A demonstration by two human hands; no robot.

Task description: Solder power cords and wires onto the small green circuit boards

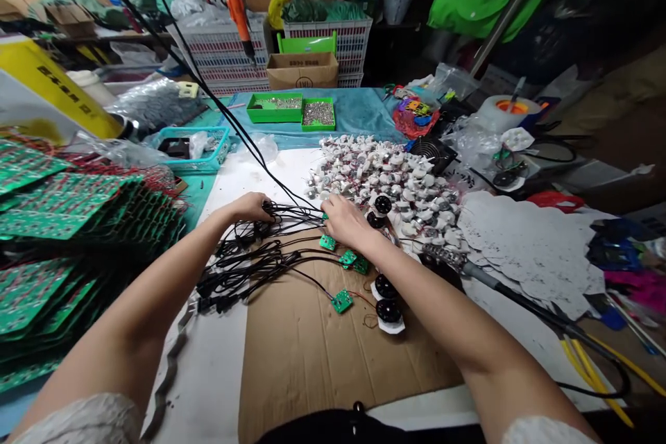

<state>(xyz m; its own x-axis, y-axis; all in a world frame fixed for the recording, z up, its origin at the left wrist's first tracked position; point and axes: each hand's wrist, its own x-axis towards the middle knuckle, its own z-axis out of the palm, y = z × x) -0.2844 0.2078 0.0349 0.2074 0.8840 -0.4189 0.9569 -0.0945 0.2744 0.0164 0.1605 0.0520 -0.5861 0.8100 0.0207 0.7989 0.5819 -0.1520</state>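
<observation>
My left hand point(253, 207) is curled over a bundle of black cables point(250, 257) on the white table, fingers closed on them near a black plug. My right hand point(344, 218) rests beside it, fingers bent on the cable ends next to a small green circuit board point(327, 242). More small green boards point(342, 301) with wires lie on the brown cardboard sheet point(312, 354). Black round speakers point(388, 310) lie just right of my right forearm. A heap of small white motors point(385, 177) lies just beyond my right hand.
Stacks of green circuit panels point(57, 222) fill the left side. Green trays of metal parts point(294, 111) and a teal basket point(192, 146) stand farther back. A soldering iron point(468, 267) with cord, white paper scraps point(531, 243) and a tape roll point(510, 111) lie right.
</observation>
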